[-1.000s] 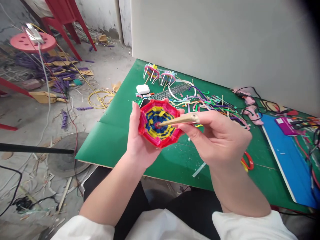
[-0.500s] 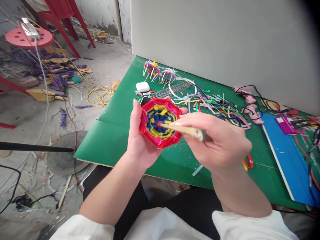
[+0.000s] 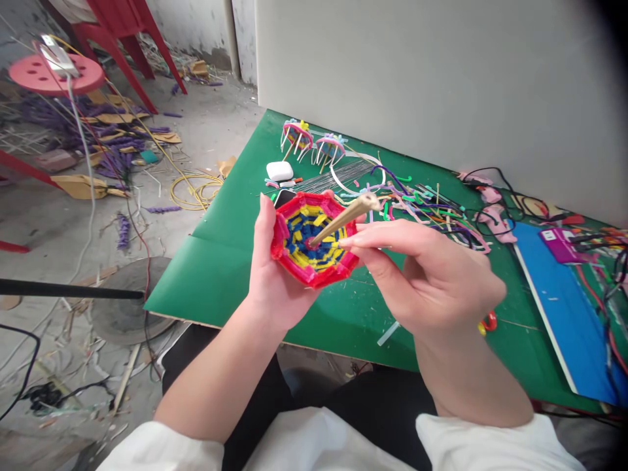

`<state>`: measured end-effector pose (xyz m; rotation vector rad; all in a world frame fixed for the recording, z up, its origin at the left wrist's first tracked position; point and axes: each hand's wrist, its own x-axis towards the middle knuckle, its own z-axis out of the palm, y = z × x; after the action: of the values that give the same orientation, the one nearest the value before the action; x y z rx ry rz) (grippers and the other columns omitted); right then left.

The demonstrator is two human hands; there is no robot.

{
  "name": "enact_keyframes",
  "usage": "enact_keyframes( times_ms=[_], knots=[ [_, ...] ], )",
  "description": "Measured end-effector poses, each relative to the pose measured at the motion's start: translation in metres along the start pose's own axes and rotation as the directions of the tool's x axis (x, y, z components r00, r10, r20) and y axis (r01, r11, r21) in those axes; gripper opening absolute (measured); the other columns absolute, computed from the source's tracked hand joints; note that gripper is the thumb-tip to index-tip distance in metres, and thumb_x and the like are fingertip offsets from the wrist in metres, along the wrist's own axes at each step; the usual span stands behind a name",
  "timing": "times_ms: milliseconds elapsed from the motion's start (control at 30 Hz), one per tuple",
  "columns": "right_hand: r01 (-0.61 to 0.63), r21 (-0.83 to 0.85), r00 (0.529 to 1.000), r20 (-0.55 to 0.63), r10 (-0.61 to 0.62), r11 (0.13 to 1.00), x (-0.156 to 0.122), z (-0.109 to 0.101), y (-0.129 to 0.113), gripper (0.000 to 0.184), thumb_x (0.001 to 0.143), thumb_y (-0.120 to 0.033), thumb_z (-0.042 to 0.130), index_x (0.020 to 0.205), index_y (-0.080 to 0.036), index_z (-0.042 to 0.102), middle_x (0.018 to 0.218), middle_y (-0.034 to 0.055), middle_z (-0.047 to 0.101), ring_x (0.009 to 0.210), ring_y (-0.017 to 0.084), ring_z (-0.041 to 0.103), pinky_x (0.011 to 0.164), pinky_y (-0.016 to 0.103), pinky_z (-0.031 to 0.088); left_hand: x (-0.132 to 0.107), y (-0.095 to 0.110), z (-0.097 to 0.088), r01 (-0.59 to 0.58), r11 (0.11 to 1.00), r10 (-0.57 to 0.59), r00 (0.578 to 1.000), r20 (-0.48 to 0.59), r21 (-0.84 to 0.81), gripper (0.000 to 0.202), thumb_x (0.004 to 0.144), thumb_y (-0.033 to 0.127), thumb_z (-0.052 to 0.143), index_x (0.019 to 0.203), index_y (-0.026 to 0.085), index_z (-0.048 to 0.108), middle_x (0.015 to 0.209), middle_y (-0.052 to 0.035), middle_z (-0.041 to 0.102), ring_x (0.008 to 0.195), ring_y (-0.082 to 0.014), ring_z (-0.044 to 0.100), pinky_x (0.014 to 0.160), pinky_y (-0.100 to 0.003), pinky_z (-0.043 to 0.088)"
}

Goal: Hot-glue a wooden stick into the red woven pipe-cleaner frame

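Note:
My left hand (image 3: 275, 281) is wrapped round the outer edge of a small octagonal pipe-cleaner umbrella (image 3: 294, 252), red at the rim with yellow and blue rings inside. Its hollow side faces up at me. From its centre a wooden stick (image 3: 338, 219) rises, tilted up and to the right. My right hand (image 3: 432, 281) is closed in a pinch, thumb and forefinger together over the umbrella's right side, beside the stick and not on it. What lies between those fingertips is too small to make out.
On the green table (image 3: 220, 261) stand two small finished-looking umbrellas (image 3: 297, 134). Near them lie a white case (image 3: 280, 171), thin wires (image 3: 343, 175) and scattered pipe-cleaner pieces (image 3: 426, 206). A blue board (image 3: 564, 307) lies at the right; a pink stool (image 3: 59, 75) stands at the left.
My right hand has let go of the stick and shifted slightly right, its fingertips now pinched by the umbrella's inner right side. The stick now tilts more upward.

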<state>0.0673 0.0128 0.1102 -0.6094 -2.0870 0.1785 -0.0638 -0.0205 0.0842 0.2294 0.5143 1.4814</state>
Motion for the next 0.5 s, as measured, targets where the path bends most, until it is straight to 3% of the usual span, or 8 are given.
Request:
enact_keyframes(
  times_ms=[500],
  knots=[
    [0.020,0.031,1.000,-0.006,-0.019,0.999,-0.0012,0.0008,0.0014,0.021,0.080,-0.012,0.063,0.091,-0.029,0.066,0.080,-0.0048,0.072,0.074,0.015,0.069,0.073,0.029,0.058,0.0001,-0.0011,-0.0014,-0.061,0.997,0.062,0.998,-0.026,0.044,0.060,0.083,0.067,0.033,0.121,0.027,0.055,0.103,-0.0070,0.067,0.111,-0.0353,0.057,0.076,-0.047,0.057]
  ],
)
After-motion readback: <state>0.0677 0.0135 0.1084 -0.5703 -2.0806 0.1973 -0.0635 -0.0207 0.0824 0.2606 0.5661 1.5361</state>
